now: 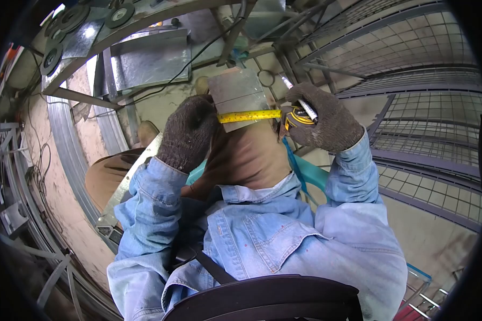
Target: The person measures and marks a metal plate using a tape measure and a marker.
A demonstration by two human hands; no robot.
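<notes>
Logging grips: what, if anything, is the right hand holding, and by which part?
The right hand holds the tape measure by its case and a marker mid-length.

You are holding your gloved left hand (pixel 186 131) at 10 o'clock, its back facing you, the fingers gripping inward and mostly hidden. Your sleeved left forearm (pixel 156 190) is slanting up toward 1 o'clock behind it. Your gloved right hand (pixel 326 120) is gripping firmly at 2 o'clock, its knuckles pointing toward 10 o'clock. Your sleeved right forearm (pixel 353 168), at 3 o'clock, is pointing toward 12. Both hands are sitting apart, facing each other.
</notes>
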